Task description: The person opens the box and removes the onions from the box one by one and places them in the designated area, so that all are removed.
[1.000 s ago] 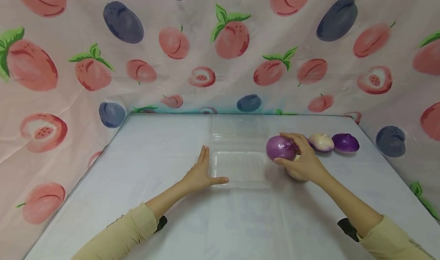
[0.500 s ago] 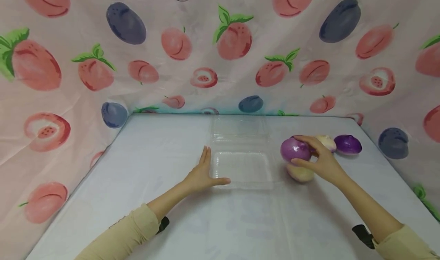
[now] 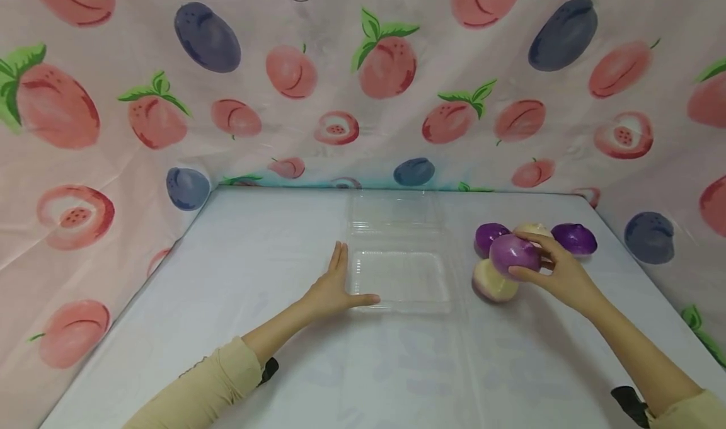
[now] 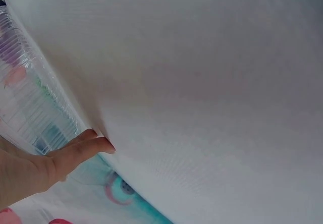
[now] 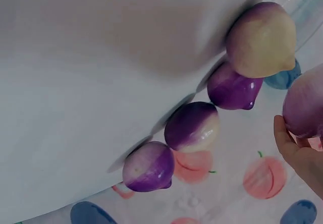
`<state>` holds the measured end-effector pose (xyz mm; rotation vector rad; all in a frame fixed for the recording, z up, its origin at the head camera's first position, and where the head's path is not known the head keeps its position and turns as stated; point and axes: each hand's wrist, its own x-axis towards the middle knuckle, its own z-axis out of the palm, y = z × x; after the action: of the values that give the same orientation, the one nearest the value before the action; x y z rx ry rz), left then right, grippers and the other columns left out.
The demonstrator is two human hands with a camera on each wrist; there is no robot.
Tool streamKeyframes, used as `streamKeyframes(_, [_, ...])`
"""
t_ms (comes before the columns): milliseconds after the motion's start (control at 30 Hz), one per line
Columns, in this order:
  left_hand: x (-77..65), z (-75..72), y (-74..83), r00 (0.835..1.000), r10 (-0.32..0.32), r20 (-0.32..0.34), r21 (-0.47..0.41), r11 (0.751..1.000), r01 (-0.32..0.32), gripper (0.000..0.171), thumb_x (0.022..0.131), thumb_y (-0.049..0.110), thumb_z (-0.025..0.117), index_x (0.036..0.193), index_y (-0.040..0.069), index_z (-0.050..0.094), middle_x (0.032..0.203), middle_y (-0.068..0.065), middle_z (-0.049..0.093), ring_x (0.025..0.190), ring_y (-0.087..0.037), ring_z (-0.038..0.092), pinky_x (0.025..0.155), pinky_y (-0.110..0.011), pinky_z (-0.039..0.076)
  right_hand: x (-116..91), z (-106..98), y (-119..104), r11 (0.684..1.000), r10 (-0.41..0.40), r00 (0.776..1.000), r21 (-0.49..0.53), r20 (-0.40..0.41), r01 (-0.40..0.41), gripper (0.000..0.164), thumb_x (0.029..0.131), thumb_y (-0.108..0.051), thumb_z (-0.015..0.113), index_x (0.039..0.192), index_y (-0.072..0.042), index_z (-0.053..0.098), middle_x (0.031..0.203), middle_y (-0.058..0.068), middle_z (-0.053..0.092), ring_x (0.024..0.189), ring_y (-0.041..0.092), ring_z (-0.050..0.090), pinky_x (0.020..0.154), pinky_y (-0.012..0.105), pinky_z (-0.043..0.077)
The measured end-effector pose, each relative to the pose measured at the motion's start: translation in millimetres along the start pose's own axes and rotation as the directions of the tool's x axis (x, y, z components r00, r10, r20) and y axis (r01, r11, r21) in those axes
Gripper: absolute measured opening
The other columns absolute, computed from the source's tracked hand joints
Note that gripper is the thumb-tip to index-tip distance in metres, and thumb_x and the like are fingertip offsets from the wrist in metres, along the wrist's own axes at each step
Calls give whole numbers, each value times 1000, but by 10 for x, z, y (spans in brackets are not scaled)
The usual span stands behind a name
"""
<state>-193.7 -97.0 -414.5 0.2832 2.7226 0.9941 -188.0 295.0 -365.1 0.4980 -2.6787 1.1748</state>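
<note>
My right hand [image 3: 558, 278] holds a shiny purple onion [image 3: 515, 257] between thumb and fingers. It hangs in front of the other onions and partly covers a pale one [image 3: 493, 283]. In the right wrist view the held onion [image 5: 305, 105] shows at the right edge, apart from the rest. A clear plastic clamshell container [image 3: 399, 281] lies open on the table, its lid [image 3: 394, 210] folded back. My left hand [image 3: 331, 293] rests at the container's left side with fingers straight, thumb along the front edge. In the left wrist view, two fingertips [image 4: 103, 144] show beside the clear plastic.
Behind the held onion sit a dark purple onion [image 3: 490, 237] and a whitish one [image 3: 533, 229], with another purple onion [image 3: 574, 239] farther right. A white cover lies over the table [image 3: 272, 240]. A fruit-print cloth [image 3: 329, 57] hangs behind and at both sides.
My right hand has moved right with the purple onion, from beside the container to in front of the other onions, uncovering the pale and dark purple ones. My left hand has stayed at the container.
</note>
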Motion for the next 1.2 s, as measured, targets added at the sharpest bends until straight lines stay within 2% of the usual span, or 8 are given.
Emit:
streamKeyframes(67, [2, 2, -1, 1000, 3, 1, -1, 1000, -3, 126, 69, 63, 73, 152, 9, -6, 159, -9, -11, 127, -39, 46, 82, -43, 51, -7, -27, 30, 999, 31, 999, -12, 9, -31, 57, 83, -11, 72, 134, -3, 46, 129, -7, 47, 98, -16, 44, 76, 1, 41])
streamKeyframes(200, [6, 3, 2, 1000, 3, 2, -3, 1000, -3, 126, 69, 63, 73, 152, 9, -6, 159, -9, -11, 128, -40, 44, 85, -44, 51, -18, -77, 69, 997, 70, 997, -43, 43, -69, 60, 85, -14, 71, 136, 2, 43, 136, 24, 43, 108, 19, 55, 73, 2, 41])
streamKeyframes(300, [8, 4, 7, 1000, 4, 0, 0, 1000, -4, 126, 69, 63, 73, 152, 9, -6, 159, -8, -11, 128, -41, 44, 83, -45, 51, -35, -113, 93, 996, 73, 997, -60, 35, -70, 61, 84, -14, 72, 134, 5, 43, 134, 30, 42, 109, 15, 54, 73, -1, 38])
streamKeyframes(433, [1, 4, 11, 1000, 5, 2, 2, 1000, -5, 126, 69, 62, 73, 152, 9, -6, 159, -9, -11, 126, -42, 46, 77, -42, 52, -57, -145, 143, 996, 53, 999, -72, -1, -53, 59, 82, -12, 73, 130, 7, 46, 132, 31, 45, 98, -21, 36, 75, -4, 36])
streamKeyframes(567, [-15, -1, 18, 1000, 0, 4, 6, 1000, 0, 126, 70, 62, 73, 151, 8, -6, 159, -9, -11, 125, -41, 47, 76, -40, 52, -80, -182, 194, 992, 83, 996, -100, 13, -81, 61, 83, -15, 73, 131, 10, 43, 131, 33, 45, 108, 13, 55, 74, -1, 41])
streamKeyframes(667, [-19, -4, 23, 1000, -3, 1, 6, 1000, 3, 126, 69, 63, 72, 152, 9, -6, 159, -8, -12, 125, -41, 47, 76, -39, 52, -92, -210, 228, 985, 129, 991, -118, 37, -124, 64, 85, -18, 71, 133, 11, 40, 131, 35, 43, 111, 51, 48, 72, 4, 45])
streamKeyframes(833, [-18, -8, 17, 1000, 1, -1, 0, 1000, -1, 125, 69, 62, 72, 152, 8, -6, 159, -9, -11, 127, -41, 45, 82, -43, 51, -117, -236, 291, 979, 161, 986, -135, 53, -153, 64, 85, -21, 70, 132, 10, 40, 128, 37, 45, 110, 54, 47, 68, 1, 37])
streamKeyframes(1200, [-11, 0, 9, 1000, 4, -2, 4, 1000, -4, 125, 69, 62, 73, 152, 9, -5, 160, -10, -10, 126, -41, 47, 77, -41, 52, -129, -233, 446, 975, 154, 985, -175, 76, -139, 63, 83, -18, 72, 126, 14, 39, 122, 37, 45, 105, 54, 50, 68, 12, 43])
